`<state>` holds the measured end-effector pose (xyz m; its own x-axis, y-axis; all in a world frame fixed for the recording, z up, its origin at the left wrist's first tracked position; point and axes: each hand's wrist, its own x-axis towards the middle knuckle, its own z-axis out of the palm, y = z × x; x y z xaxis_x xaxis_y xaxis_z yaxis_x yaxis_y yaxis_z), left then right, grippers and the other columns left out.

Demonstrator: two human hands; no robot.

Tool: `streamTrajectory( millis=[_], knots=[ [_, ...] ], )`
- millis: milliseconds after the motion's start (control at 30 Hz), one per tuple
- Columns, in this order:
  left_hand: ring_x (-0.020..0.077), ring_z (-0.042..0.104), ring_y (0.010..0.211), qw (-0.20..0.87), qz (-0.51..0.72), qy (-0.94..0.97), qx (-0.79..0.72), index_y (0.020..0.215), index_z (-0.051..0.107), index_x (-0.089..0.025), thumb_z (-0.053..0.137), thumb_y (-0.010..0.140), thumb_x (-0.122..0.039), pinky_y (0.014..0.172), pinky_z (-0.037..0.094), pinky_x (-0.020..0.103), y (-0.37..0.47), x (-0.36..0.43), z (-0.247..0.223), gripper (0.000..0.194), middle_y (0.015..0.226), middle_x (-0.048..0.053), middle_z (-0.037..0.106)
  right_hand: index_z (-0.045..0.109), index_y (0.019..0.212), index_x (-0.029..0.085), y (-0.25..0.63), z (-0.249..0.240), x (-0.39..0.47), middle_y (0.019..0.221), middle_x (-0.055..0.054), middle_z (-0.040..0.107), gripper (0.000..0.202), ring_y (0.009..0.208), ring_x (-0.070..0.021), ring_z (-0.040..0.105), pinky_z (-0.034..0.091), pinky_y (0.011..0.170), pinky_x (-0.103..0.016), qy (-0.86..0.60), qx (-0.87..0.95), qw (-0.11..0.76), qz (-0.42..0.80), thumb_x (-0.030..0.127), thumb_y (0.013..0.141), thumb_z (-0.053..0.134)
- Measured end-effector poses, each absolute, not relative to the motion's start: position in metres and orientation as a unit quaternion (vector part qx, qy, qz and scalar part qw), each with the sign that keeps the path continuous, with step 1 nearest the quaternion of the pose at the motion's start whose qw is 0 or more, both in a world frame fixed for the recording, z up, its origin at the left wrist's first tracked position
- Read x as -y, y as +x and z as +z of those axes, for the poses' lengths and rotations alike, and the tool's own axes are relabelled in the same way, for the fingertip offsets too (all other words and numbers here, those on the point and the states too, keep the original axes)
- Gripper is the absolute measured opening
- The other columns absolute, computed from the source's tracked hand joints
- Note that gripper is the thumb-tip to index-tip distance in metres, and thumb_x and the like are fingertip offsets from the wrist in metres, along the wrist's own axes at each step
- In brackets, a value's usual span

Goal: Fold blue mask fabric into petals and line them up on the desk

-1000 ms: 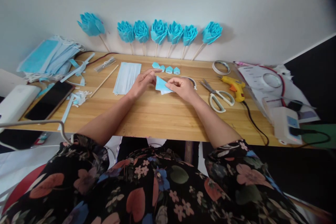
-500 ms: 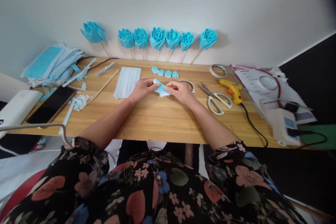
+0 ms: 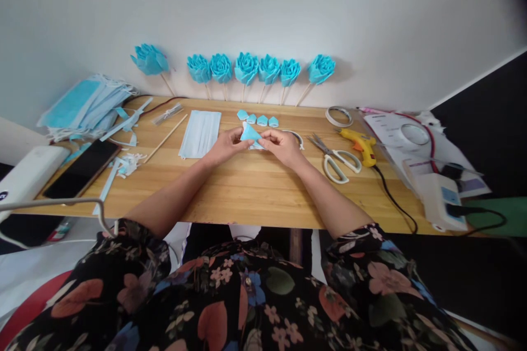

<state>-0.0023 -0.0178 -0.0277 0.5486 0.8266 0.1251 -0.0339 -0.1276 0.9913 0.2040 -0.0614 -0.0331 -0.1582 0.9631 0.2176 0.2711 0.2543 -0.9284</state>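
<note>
Between my two hands is a small blue piece of face mask fabric point(image 3: 250, 134), with one pointed corner standing up and white showing at its edge. My left hand point(image 3: 228, 145) pinches its left side between thumb and fingers. My right hand point(image 3: 282, 146) grips the lower right side the same way. Just behind them lie several small folded blue petals point(image 3: 262, 120) in a row. A pleated light-blue face mask point(image 3: 200, 134) lies flat to the left of my left hand. Part of a white ring-shaped item point(image 3: 297, 139) shows behind my right hand.
Several blue fabric roses point(image 3: 246, 69) on sticks lean along the wall. Scissors point(image 3: 335, 158), a yellow glue gun point(image 3: 359, 146) and a tape roll point(image 3: 339, 115) lie at right. On the left are a mask stack point(image 3: 84, 104), a phone point(image 3: 82, 169), a wooden stick point(image 3: 166, 138) and scraps.
The blue piece has turned from a slanted flat strip to a shape with its point up. Both hands have shifted their grip on it. The whole view has tilted slightly.
</note>
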Motion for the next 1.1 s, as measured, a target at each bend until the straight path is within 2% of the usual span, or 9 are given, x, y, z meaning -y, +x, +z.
streamTrajectory(
  millis=[200, 467, 600, 667, 767, 900, 1100],
  knots=[
    [0.0118, 0.055, 0.066, 0.586, 0.379, 0.641, -0.320, 0.075, 0.064, -0.015, 0.084, 0.071, -0.058, 0.067, 0.044, 0.026, -0.0038, 0.0179, -0.0266, 0.047, 0.071, 0.000, 0.064, 0.068, 0.086, 0.020, 0.2004, -0.0300, 0.0640, 0.074, -0.002, 0.072, 0.031, 0.067, -0.0156, 0.060, 0.044, 0.064, -0.028, -0.474, 0.656, 0.422, 0.410, 0.051, 0.082, 0.068],
    [0.0138, 0.064, 0.069, 0.598, 0.378, 0.633, -0.314, 0.080, 0.065, -0.014, 0.083, 0.073, -0.059, 0.072, 0.051, 0.028, -0.0034, 0.0175, -0.0295, 0.048, 0.073, 0.002, 0.069, 0.058, 0.074, 0.020, 0.1988, -0.0289, 0.0644, 0.068, 0.003, 0.055, 0.039, 0.063, -0.0116, 0.044, 0.036, 0.060, -0.026, -0.481, 0.689, 0.382, 0.385, 0.057, 0.081, 0.070],
    [0.0152, 0.067, 0.070, 0.613, 0.345, 0.637, -0.315, 0.083, 0.066, -0.014, 0.087, 0.069, -0.053, 0.071, 0.053, 0.029, -0.0030, 0.0187, -0.0307, 0.047, 0.075, 0.002, 0.071, 0.052, 0.069, 0.021, 0.1982, -0.0262, 0.0649, 0.064, 0.004, 0.045, 0.045, 0.060, -0.0107, 0.036, 0.032, 0.058, -0.027, -0.486, 0.688, 0.397, 0.365, 0.061, 0.080, 0.070],
    [0.0155, 0.068, 0.071, 0.612, 0.346, 0.640, -0.309, 0.085, 0.065, -0.013, 0.086, 0.072, -0.052, 0.072, 0.054, 0.030, -0.0030, 0.0190, -0.0297, 0.046, 0.076, 0.002, 0.071, 0.050, 0.067, 0.022, 0.1985, -0.0254, 0.0648, 0.063, 0.005, 0.043, 0.047, 0.060, -0.0109, 0.035, 0.031, 0.058, -0.027, -0.492, 0.684, 0.405, 0.355, 0.063, 0.080, 0.070],
    [0.0166, 0.070, 0.074, 0.602, 0.355, 0.652, -0.295, 0.089, 0.064, -0.013, 0.082, 0.077, -0.054, 0.075, 0.055, 0.031, -0.0032, 0.0190, -0.0278, 0.046, 0.078, 0.002, 0.071, 0.051, 0.067, 0.022, 0.1993, -0.0253, 0.0643, 0.063, 0.004, 0.043, 0.047, 0.061, -0.0115, 0.036, 0.030, 0.058, -0.028, -0.493, 0.676, 0.421, 0.350, 0.063, 0.081, 0.069],
    [0.0184, 0.073, 0.074, 0.632, 0.337, 0.641, -0.276, 0.091, 0.059, -0.015, 0.085, 0.074, -0.052, 0.074, 0.058, 0.033, -0.0027, 0.0184, -0.0295, 0.049, 0.078, 0.002, 0.071, 0.053, 0.069, 0.022, 0.1994, -0.0274, 0.0635, 0.063, 0.004, 0.045, 0.044, 0.061, -0.0119, 0.038, 0.031, 0.059, -0.028, -0.486, 0.667, 0.437, 0.358, 0.061, 0.080, 0.071],
    [0.0148, 0.071, 0.067, 0.642, 0.369, 0.614, -0.274, 0.092, 0.061, -0.015, 0.088, 0.071, -0.051, 0.069, 0.058, 0.028, -0.0016, 0.0156, -0.0349, 0.049, 0.073, 0.000, 0.072, 0.066, 0.101, 0.022, 0.1997, -0.0329, 0.0625, 0.074, 0.002, 0.063, 0.036, 0.069, -0.0144, 0.053, 0.042, 0.067, -0.028, -0.449, 0.654, 0.458, 0.402, 0.052, 0.083, 0.071]
  ],
)
